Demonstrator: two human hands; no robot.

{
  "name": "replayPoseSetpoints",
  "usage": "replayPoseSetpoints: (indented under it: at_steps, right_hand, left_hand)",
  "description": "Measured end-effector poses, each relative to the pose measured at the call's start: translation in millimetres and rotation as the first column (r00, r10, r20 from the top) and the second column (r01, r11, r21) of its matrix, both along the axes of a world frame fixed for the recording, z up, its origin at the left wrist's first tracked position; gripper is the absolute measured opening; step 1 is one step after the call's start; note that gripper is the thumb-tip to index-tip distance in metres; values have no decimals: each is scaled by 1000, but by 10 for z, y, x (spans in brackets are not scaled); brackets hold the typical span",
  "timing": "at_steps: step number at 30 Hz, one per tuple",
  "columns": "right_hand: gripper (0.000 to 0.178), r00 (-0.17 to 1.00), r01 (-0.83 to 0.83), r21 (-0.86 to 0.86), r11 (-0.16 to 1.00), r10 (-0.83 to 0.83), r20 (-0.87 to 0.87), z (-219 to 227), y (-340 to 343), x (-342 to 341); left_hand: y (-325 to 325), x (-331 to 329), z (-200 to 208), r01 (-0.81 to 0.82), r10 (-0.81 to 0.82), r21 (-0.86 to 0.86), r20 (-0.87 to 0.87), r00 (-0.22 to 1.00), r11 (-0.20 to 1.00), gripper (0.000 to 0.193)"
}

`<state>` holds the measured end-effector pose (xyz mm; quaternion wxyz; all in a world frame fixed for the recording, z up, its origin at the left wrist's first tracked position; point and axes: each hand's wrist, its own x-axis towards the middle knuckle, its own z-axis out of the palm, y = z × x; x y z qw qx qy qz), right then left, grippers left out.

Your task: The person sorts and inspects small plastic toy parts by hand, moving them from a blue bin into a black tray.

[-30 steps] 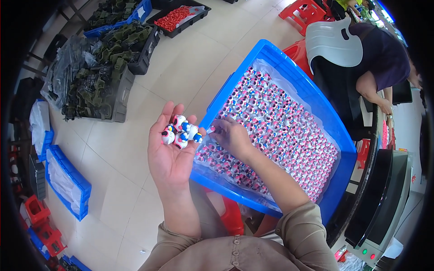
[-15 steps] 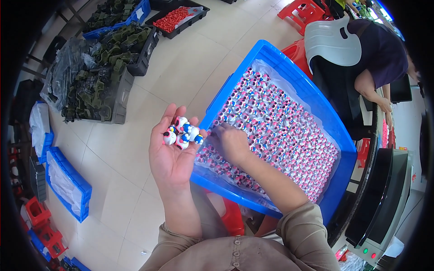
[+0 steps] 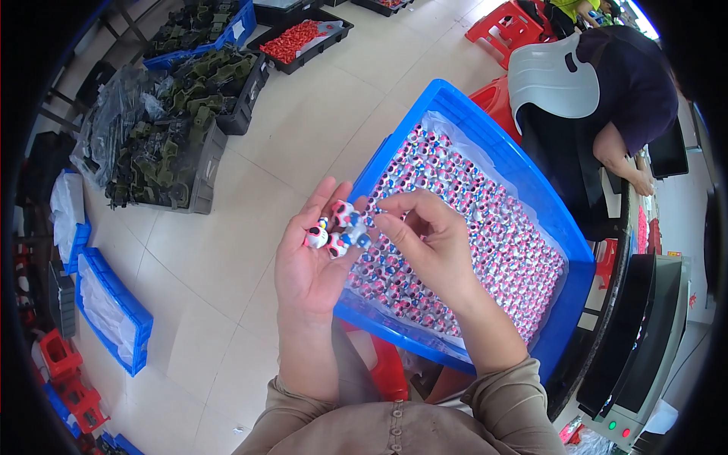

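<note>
Several small toy figurines [image 3: 318, 236], white with pink, black and blue parts, rest in the upturned palm of my left hand [image 3: 312, 269]. Its fingers curl loosely around them. My right hand [image 3: 431, 241] is right beside this handful, over the left part of the bin. Its thumb and forefinger are parted at the edge of the figurines, and nothing shows clearly between them; its other fingers are folded. Below, a big blue plastic bin [image 3: 570, 227] lined with a pale sheet holds rows of the same figurines [image 3: 493, 220].
A person [image 3: 633, 91] sits at the workbench on the right, near a white chair back [image 3: 550, 76] and red stools [image 3: 500, 30]. Crates of dark green parts [image 3: 163, 163] stand on the left. A black tray of red pieces [image 3: 292, 44] and a lined blue tray [image 3: 110, 303] lie on the floor.
My right hand has risen out of the figurines in the bin and come up beside my left palm. My left hand has shifted to the right, toward the bin, with its figurines.
</note>
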<state>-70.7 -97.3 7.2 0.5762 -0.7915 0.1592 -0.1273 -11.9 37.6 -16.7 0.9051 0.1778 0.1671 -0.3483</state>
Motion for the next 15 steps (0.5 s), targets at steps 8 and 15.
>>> replayPoseSetpoints:
  at_steps: [8, 15]
  right_hand:
    - [31, 975, -163, -358, 920, 94, -202, 153, -42, 148]
    - [23, 989, 46, 210, 977, -15, -145, -102, -132, 73]
  left_hand:
    - [-60, -38, 118, 164, -172, 117, 66, 983, 980, 45]
    - [83, 51, -94, 49, -50, 15, 42, 998, 999, 42]
